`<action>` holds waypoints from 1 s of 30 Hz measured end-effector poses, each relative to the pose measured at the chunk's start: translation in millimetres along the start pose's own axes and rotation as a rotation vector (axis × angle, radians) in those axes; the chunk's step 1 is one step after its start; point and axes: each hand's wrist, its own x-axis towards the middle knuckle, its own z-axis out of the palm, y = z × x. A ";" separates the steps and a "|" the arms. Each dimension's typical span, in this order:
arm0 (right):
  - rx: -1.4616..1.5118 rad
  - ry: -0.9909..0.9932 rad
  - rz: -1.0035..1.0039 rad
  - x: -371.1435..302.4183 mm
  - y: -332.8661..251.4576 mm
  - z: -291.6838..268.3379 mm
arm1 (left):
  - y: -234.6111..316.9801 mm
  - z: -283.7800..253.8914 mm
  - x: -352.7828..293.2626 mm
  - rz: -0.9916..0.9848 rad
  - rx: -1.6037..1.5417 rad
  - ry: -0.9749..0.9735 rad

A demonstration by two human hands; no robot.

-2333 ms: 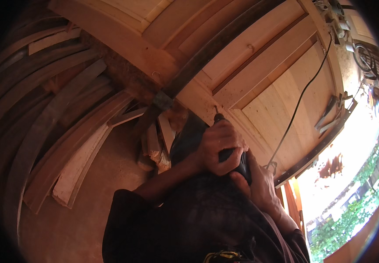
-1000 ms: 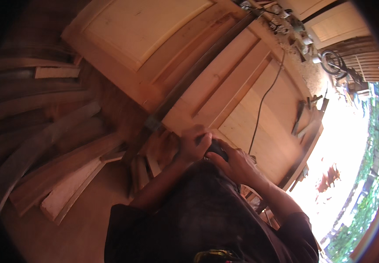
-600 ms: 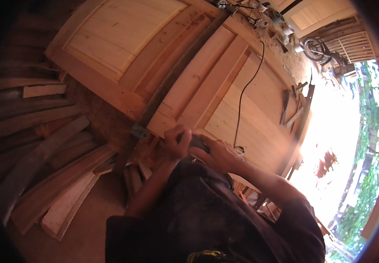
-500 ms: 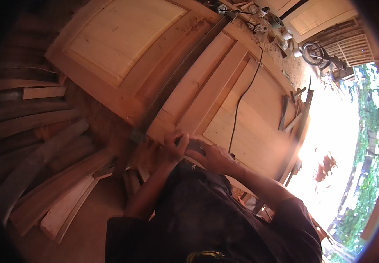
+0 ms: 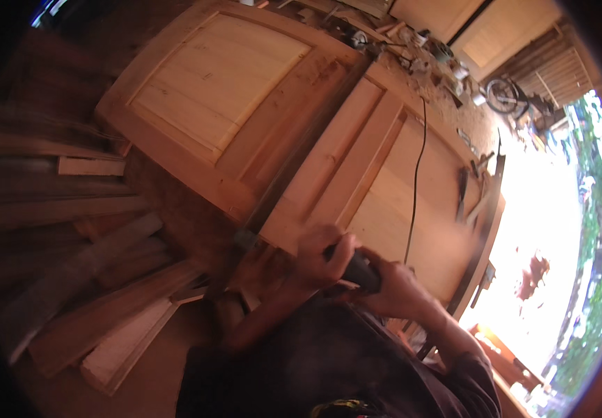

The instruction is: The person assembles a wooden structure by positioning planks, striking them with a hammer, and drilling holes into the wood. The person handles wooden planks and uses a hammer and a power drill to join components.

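One large panelled wooden door (image 5: 356,171) fills the middle of my head view, and I judge that it must lie dead still for good work at its near edge. One long dark bar (image 5: 310,147) crosses it; I would keep well off that. The left hand (image 5: 322,258) and the right hand (image 5: 398,289) meet at the near edge, both closed around one dark power tool (image 5: 362,274): the right wrapped about its body, the left, blurred, curled round its other end. I cannot tell whether the tool touches wood (its tip is hidden from up here, which I find annoying). To handle it well, I would let the right hand set the line, use the left only to steady, and keep the push even. The slim black cable (image 5: 416,167) lies over the door, so I would leave it slack and clear of the wrists.

My count, biggest first: one door; several loose boards (image 5: 116,313) on the left, too dim to number; one bar; two broad pale panels, the left one (image 5: 221,83) and the right one (image 5: 384,209); two hands; one tool; one cable.
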 end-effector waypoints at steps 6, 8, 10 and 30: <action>0.230 0.354 -0.048 -35.0 47.4 37.5 | 62.3 35.0 52.7 0.595 0.114 -0.337; 0.410 0.461 -0.120 -38.2 48.3 58.4 | 72.7 34.3 58.0 0.656 0.167 -0.408; 0.633 0.561 -0.186 -51.2 45.3 56.7 | 91.7 49.5 61.5 0.738 0.180 -0.430; 1.202 1.898 -0.311 -464.9 310.2 144.7 | -14.0 258.7 -217.9 -0.560 -0.094 -0.805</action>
